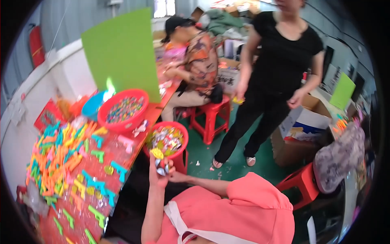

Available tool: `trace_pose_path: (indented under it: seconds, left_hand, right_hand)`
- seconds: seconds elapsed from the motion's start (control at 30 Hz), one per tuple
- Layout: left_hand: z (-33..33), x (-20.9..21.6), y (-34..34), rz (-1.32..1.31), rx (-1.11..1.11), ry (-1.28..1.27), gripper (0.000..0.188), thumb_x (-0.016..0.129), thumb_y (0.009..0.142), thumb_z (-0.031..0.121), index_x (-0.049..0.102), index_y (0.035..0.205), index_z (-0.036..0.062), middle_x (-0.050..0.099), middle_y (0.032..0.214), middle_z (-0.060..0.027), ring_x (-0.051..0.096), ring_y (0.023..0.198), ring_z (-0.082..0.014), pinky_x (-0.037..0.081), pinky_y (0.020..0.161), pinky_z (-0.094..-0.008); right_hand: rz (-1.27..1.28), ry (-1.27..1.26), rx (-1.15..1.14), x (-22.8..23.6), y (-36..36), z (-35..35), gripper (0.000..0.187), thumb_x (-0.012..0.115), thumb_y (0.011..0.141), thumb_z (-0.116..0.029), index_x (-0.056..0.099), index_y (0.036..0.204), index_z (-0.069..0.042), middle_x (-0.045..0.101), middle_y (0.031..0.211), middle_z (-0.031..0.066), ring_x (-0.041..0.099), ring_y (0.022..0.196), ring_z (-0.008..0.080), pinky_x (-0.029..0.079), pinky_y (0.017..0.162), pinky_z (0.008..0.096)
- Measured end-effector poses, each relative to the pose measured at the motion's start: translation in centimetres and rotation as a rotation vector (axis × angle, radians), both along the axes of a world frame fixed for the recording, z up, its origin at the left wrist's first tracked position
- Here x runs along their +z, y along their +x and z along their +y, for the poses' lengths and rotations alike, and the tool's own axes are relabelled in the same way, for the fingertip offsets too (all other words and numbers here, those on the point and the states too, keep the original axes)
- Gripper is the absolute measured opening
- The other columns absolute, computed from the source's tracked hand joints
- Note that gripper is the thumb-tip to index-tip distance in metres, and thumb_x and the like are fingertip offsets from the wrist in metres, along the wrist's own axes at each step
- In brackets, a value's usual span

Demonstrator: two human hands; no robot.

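My left hand (159,176) is raised beside the table, its fingers closed round a small yellow round piece (157,153) and a shiny silver-and-dark piece (162,166). Close behind it is my right hand (178,177), its fingers mostly hidden by the left, so its grip cannot be made out. Just beyond both hands, a red basin (185,143) holds many yellow and silver shiny pieces. On the red table (131,153) to the left, coloured toy pistols (97,155) lie spread out, some with small yellow round pieces (108,170) among them.
A heap of toy pistols (61,152) covers the table's far left. Behind it stand a red basin of small colourful pieces (142,96), a blue basin (92,106) and a green board (122,53). Two people, red stools (211,118) and a cardboard box (284,148) are beyond.
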State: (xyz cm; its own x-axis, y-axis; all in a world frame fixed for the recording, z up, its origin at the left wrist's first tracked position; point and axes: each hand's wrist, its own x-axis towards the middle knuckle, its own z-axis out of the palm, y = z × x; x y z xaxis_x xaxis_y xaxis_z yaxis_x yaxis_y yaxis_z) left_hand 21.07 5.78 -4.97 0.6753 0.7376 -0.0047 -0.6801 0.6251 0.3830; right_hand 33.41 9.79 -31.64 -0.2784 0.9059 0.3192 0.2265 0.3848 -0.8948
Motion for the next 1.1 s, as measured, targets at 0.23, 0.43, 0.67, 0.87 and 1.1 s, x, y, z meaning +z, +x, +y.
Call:
trace_pose_path:
  seconds: [0.23, 0.43, 0.67, 0.87, 1.1]
  left_hand:
    - [-1.0, -0.3, -0.4, -0.028, -0.066, -0.026, 0.056, 0.046, 0.095, 0.057, 0.053, 0.125, 0.0111, 0.06, 0.068, -0.0055, 0.056, 0.07, -0.0234, 0.042, 0.051, -0.0347]
    - [-0.9, -0.1, -1.8, -0.047, -0.013, -0.024, 0.055, 0.052, 0.092, 0.056, 0.055, 0.123, 0.0112, 0.058, 0.066, -0.0041, 0.055, 0.07, -0.0227, 0.043, 0.052, -0.0348]
    - [-1.4, -0.3, -2.5, -0.091, -0.005, 0.028, 0.054, 0.048, 0.094, 0.057, 0.059, 0.119, 0.0113, 0.061, 0.071, -0.0044, 0.056, 0.071, -0.021, 0.043, 0.054, -0.034]
    - [-0.7, -1.3, -3.8, -0.112, 0.038, -0.023, 0.053, 0.044, 0.095, 0.057, 0.059, 0.118, 0.0117, 0.06, 0.069, -0.0061, 0.056, 0.07, -0.023, 0.044, 0.051, -0.0349]
    - [-1.2, 2.1, -6.2, -0.23, 0.087, 0.187, 0.058, 0.037, 0.099, 0.053, 0.048, 0.13, 0.0058, 0.055, 0.073, -0.0062, 0.055, 0.075, -0.0219, 0.042, 0.05, -0.0308]
  right_hand:
    - [0.009, -0.14, 0.046, 4.0, -0.9, -0.9, 0.037, 0.058, 0.093, -0.036, 0.064, 0.105, -0.001, 0.065, 0.099, 0.0084, 0.06, 0.099, 0.018, 0.047, 0.088, 0.0344]
    - [-0.257, -0.523, 0.09, 5.2, 1.2, 0.2, 0.051, 0.055, 0.091, -0.054, 0.068, 0.084, -0.005, 0.061, 0.074, 0.0015, 0.057, 0.074, 0.0106, 0.045, 0.066, 0.0311]
    - [-0.11, -0.148, 0.036, 1.7, -2.7, 2.3, 0.053, 0.056, 0.089, -0.059, 0.063, 0.074, -0.008, 0.054, 0.068, -0.0023, 0.049, 0.062, 0.0072, 0.037, 0.056, 0.0248]
    - [-0.288, -0.594, 0.153, 7.0, 0.3, -1.2, 0.061, 0.057, 0.085, -0.066, 0.067, 0.08, -0.006, 0.059, 0.07, 0.0012, 0.055, 0.06, 0.0093, 0.042, 0.055, 0.0223]
    - [0.082, -0.393, 0.081, 21.4, 5.2, -4.9, 0.018, 0.061, 0.091, -0.023, 0.068, 0.09, -0.007, 0.062, 0.071, 0.0005, 0.057, 0.059, 0.0079, 0.045, 0.053, 0.0228]
